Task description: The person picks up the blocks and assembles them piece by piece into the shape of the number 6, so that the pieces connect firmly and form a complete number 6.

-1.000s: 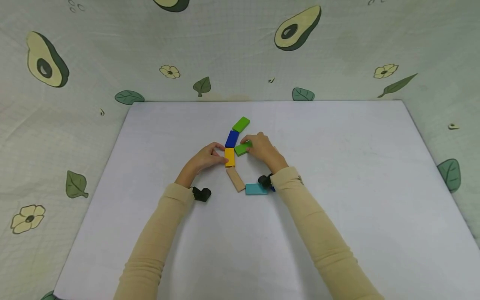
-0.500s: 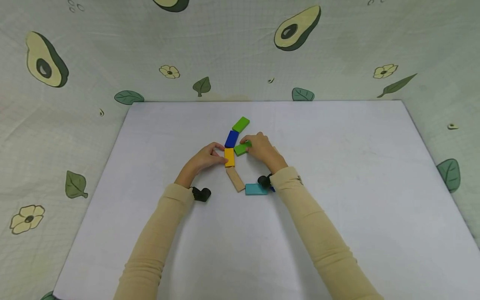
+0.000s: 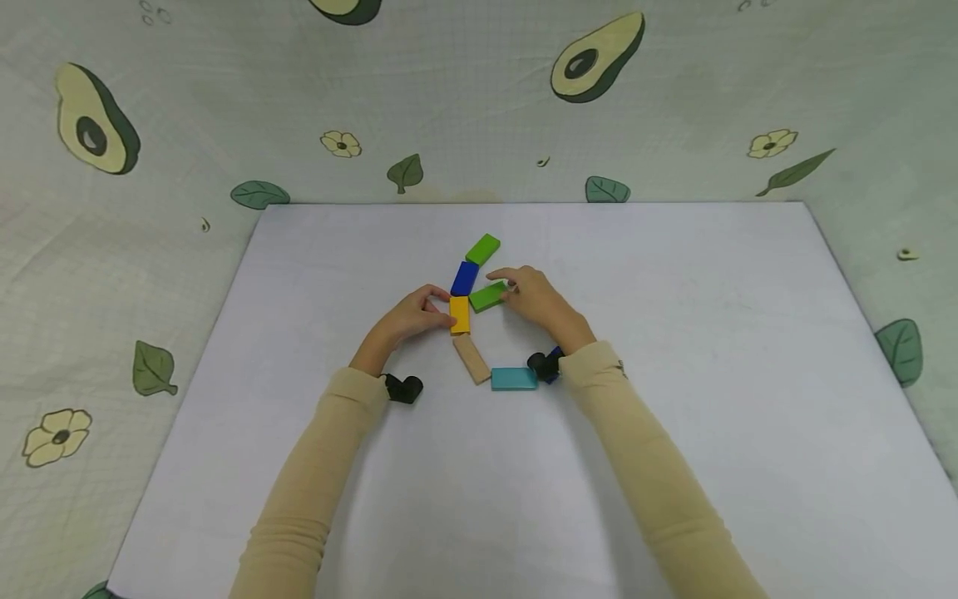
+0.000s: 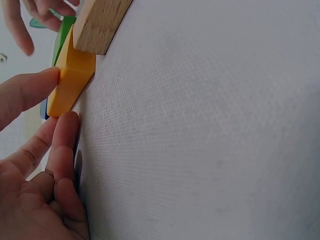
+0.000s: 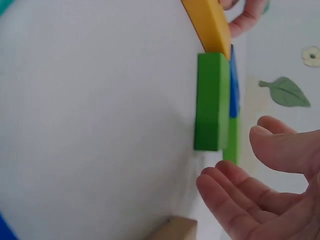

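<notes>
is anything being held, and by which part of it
The left hand touches the yellow block at its left side; whether it pinches it cannot be told. The right hand, open by the nearer green block, holds nothing.

From the solid yellow block (image 3: 460, 315), seen in the head view, a dark blue block (image 3: 465, 278) shows at 12 o'clock, a bright green block (image 3: 488, 297) at 2, another green block (image 3: 483, 249) at 1, a teal block (image 3: 511, 379) between 4 and 5. The tan wooden block (image 3: 471, 359), between 5 and 6, has fine brown grain. Both sleeves (image 3: 314, 482) are plain beige, the tabletop (image 3: 464, 499) white. At 12, pale grey-green cloth (image 3: 464, 75) carries dark-edged yellow avocados, green leaves and cream flowers.
</notes>
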The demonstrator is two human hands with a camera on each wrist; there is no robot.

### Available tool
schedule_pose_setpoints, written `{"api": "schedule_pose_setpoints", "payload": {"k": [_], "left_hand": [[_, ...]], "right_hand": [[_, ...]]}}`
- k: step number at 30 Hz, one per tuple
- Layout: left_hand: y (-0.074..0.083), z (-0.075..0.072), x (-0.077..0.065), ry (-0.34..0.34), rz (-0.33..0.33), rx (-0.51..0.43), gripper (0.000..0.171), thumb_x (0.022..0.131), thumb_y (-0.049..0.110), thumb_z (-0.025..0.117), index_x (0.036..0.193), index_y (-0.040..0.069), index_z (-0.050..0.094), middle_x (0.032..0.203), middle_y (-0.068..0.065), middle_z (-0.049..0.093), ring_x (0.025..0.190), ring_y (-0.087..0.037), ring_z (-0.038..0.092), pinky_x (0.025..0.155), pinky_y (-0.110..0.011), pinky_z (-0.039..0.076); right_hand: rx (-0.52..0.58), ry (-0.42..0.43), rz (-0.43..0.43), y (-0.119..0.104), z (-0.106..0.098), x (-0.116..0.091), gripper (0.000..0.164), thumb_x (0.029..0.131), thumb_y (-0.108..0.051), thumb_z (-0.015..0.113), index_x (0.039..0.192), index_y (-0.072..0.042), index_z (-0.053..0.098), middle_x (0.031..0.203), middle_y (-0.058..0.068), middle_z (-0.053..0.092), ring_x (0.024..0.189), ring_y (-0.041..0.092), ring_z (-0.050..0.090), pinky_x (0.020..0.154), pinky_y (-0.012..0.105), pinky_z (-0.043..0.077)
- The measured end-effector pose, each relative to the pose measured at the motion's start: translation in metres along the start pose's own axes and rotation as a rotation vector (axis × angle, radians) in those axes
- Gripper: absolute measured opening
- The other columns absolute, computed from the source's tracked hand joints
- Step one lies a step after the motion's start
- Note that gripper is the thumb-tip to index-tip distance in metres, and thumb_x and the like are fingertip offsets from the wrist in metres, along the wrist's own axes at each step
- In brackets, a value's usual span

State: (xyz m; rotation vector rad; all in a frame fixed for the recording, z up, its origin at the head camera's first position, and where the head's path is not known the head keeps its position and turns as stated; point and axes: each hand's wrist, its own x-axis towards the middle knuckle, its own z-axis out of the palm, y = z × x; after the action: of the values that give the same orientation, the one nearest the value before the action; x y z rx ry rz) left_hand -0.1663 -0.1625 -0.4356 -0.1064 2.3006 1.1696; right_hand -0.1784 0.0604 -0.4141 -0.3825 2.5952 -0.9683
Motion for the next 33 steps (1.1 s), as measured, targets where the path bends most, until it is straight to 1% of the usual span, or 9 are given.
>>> {"api": "schedule_pose_setpoints", "payload": {"k": [3,6,10,13,17,20,26,33], "left_hand": [[0.0,0.0,0.001,0.0,0.006,-0.006,0.048,0.082,0.025,0.069,0.125,0.015,0.049,0.089,-0.005,0.046,0.084,-0.021,0.045,0.073,-0.029,0.034],[-0.001,0.0,0.001,0.002,0.005,-0.006,0.048,0.082,0.025,0.069,0.124,0.016,0.049,0.089,-0.005,0.046,0.084,-0.021,0.045,0.073,-0.029,0.034],[-0.002,0.0,0.003,0.002,0.001,0.002,0.048,0.082,0.026,0.069,0.125,0.016,0.048,0.09,-0.006,0.047,0.085,-0.021,0.045,0.074,-0.028,0.034],[-0.002,0.0,0.003,0.003,-0.002,0.0,0.048,0.082,0.026,0.069,0.125,0.016,0.048,0.091,-0.006,0.048,0.086,-0.022,0.046,0.074,-0.029,0.035],[-0.002,0.0,0.003,0.007,-0.003,-0.005,0.048,0.082,0.025,0.069,0.125,0.016,0.048,0.091,-0.007,0.048,0.086,-0.022,0.046,0.074,-0.029,0.035],[-0.002,0.001,0.003,0.006,-0.002,-0.006,0.048,0.082,0.025,0.069,0.125,0.015,0.048,0.091,-0.006,0.048,0.085,-0.022,0.045,0.074,-0.028,0.035],[-0.002,0.001,0.002,0.008,0.0,-0.005,0.048,0.083,0.025,0.069,0.125,0.015,0.048,0.09,-0.006,0.047,0.084,-0.021,0.045,0.073,-0.028,0.035],[-0.001,0.001,0.001,0.017,-0.006,-0.001,0.048,0.082,0.026,0.069,0.125,0.016,0.049,0.089,-0.006,0.047,0.084,-0.021,0.045,0.073,-0.028,0.034]], "right_hand": [[0.036,0.041,0.001,0.003,-0.01,-0.01,0.038,0.094,-0.007,0.048,0.132,-0.013,0.052,0.126,0.021,0.05,0.11,0.031,0.049,0.092,0.043,0.044],[0.036,0.074,0.018,0.007,-0.022,-0.022,0.037,0.095,-0.011,0.049,0.132,-0.01,0.051,0.126,0.02,0.049,0.111,0.031,0.048,0.091,0.044,0.044],[0.019,0.076,0.071,0.015,-0.035,-0.037,0.038,0.094,-0.013,0.051,0.13,-0.004,0.05,0.127,0.022,0.049,0.114,0.035,0.047,0.093,0.048,0.042],[-0.001,0.064,0.126,0.023,-0.041,-0.045,0.039,0.093,-0.015,0.052,0.128,-0.001,0.05,0.125,0.024,0.049,0.113,0.037,0.047,0.093,0.05,0.041],[-0.03,0.037,0.213,0.034,-0.04,-0.05,0.039,0.092,-0.017,0.054,0.127,0.0,0.05,0.12,0.024,0.05,0.108,0.037,0.049,0.09,0.049,0.042],[-0.041,0.01,0.254,0.039,-0.037,-0.052,0.043,0.091,-0.02,0.057,0.127,0.001,0.049,0.118,0.023,0.051,0.103,0.035,0.05,0.087,0.046,0.043],[-0.03,-0.006,0.272,0.043,-0.029,-0.056,0.05,0.088,-0.025,0.062,0.127,0.003,0.047,0.114,0.022,0.052,0.099,0.032,0.05,0.084,0.043,0.044],[-0.025,0.001,0.272,0.043,-0.025,-0.059,0.049,0.087,-0.023,0.063,0.124,0.005,0.047,0.111,0.021,0.053,0.096,0.032,0.051,0.082,0.042,0.044]]}}
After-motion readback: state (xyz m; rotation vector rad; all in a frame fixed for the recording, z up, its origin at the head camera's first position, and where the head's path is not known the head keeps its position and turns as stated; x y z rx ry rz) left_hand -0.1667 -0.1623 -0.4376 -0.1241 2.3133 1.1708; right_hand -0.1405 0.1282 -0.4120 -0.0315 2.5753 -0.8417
